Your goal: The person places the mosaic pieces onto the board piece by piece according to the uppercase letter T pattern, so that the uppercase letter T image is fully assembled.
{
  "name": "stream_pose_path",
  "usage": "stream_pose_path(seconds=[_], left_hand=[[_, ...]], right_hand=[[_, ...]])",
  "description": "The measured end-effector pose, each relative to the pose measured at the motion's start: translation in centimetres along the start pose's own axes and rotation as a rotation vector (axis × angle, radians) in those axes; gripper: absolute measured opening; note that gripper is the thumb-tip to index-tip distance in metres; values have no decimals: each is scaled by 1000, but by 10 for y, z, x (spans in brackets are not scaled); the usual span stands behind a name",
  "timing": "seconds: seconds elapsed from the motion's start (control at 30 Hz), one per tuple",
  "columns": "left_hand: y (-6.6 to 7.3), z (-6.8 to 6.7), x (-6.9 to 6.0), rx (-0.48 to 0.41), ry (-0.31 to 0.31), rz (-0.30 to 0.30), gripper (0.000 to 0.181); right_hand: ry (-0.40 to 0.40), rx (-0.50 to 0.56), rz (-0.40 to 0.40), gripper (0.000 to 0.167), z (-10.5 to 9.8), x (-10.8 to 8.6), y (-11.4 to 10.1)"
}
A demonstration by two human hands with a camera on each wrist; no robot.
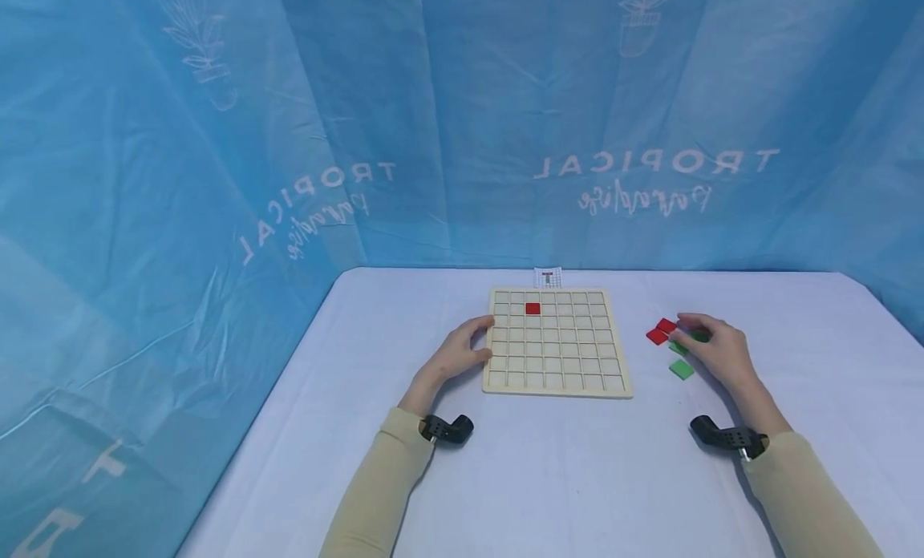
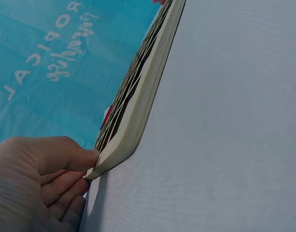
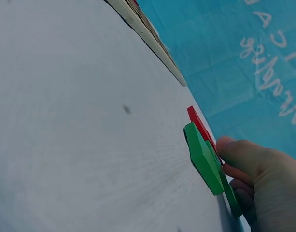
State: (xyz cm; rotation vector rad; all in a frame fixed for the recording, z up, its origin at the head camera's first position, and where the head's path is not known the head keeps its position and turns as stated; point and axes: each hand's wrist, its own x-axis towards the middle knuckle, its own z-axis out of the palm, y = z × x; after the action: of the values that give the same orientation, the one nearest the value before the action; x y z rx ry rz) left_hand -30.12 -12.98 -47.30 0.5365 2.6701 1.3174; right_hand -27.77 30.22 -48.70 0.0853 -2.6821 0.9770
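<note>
A pale wooden grid board (image 1: 557, 388) lies flat, one red square tile (image 1: 532, 309) in its upper part. My left hand (image 1: 456, 349) holds the board's left edge with curved fingers; in the left wrist view its thumb (image 2: 85, 159) lies on the rim. To the board's right, my right hand (image 1: 715, 351) is over a group of loose tiles, thumb and forefinger down at the red tiles (image 1: 657, 336). Its fingertips partly hide the tiles, so whether one is pinched cannot be seen. A green tile (image 1: 681, 369) lies nearer me; another green tile (image 1: 677, 348) is under the hand.
Behind the board's far edge is a small printed card (image 1: 548, 277) with a grid pattern. The white-covered table (image 1: 577, 478) meets a blue printed cloth (image 1: 476, 125) at the back and left. A black strap device (image 1: 447, 430) is on each wrist.
</note>
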Motion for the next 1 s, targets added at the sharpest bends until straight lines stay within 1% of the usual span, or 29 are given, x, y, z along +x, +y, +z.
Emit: stream_pose_path(seconds=[0.13, 0.27, 0.43, 0.7, 1.0], left_hand=[[0, 2, -1, 17, -8, 1, 64], [0, 3, -1, 26, -5, 9, 64], [-1, 2, 0, 36, -1, 9, 64], [0, 0, 0, 25, -2, 12, 64], [0, -1, 1, 25, -1, 20, 64]], right_hand=[[13, 3, 4, 42, 0, -2, 2], [8, 9, -6, 40, 0, -1, 4], [-12, 16, -3, 42, 0, 3, 5], [-20, 22, 31, 46, 2, 5, 1], [-10, -13, 1, 42, 5, 6, -4]])
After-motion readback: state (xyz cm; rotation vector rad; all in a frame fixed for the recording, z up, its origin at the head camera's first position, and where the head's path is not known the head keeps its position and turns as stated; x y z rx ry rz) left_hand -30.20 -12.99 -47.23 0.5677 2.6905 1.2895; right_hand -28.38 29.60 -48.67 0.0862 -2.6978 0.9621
